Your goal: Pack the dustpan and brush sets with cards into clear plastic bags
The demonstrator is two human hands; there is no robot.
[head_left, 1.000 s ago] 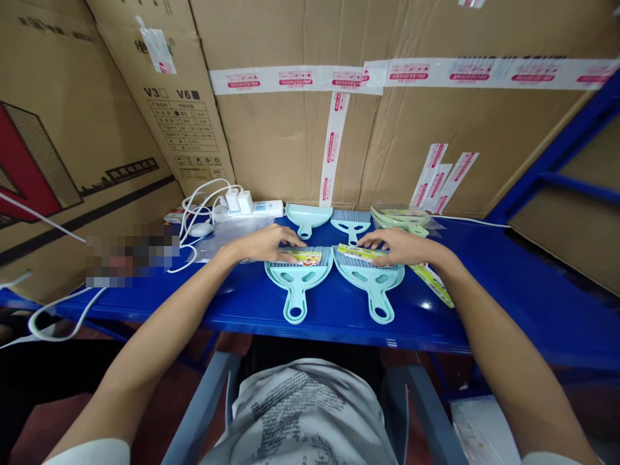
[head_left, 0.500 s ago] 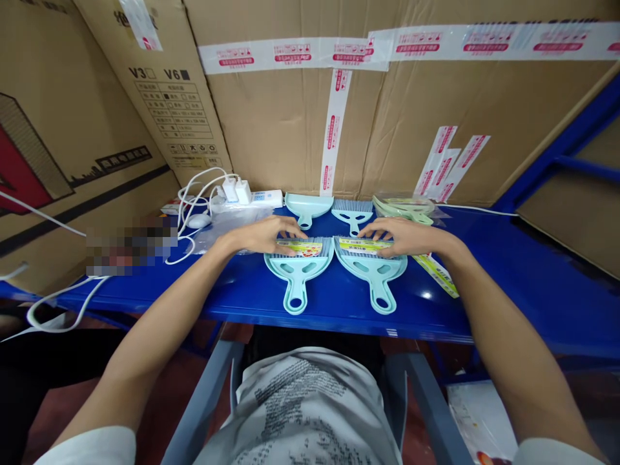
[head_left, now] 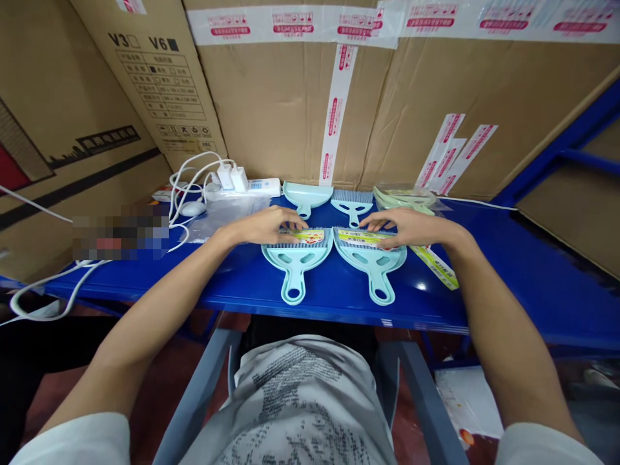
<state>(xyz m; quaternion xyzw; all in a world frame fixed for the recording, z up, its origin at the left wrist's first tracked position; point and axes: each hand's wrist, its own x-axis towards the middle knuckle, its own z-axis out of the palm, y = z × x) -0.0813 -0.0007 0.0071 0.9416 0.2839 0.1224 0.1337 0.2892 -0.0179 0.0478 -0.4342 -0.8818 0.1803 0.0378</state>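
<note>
Two light-blue dustpan-and-brush sets lie side by side on the blue table (head_left: 334, 303), handles towards me. The left dustpan set (head_left: 296, 261) and the right dustpan set (head_left: 371, 261) each have a yellow-green label across the grey bristles. My left hand (head_left: 264, 226) rests at the upper left corner of the left set, thumb on its label (head_left: 310, 236), fingers apart. Over the upper right of the other set is my right hand (head_left: 411, 227), its thumb at the label (head_left: 356, 237) and its fingers spread. Neither hand is closed round anything.
Behind the sets lie another dustpan (head_left: 307, 192), a loose brush (head_left: 352, 205) and a green set in clear plastic (head_left: 405, 199). A loose label strip (head_left: 438, 270) is at right. White cables, a power strip (head_left: 264, 187) and plastic bags (head_left: 225, 216) lie left. Cardboard (head_left: 271, 110) walls the back.
The view has tilted down a little, so things sit higher at the back. My hands stay by the two sets, with only slight finger shifts; more of the right label shows.
</note>
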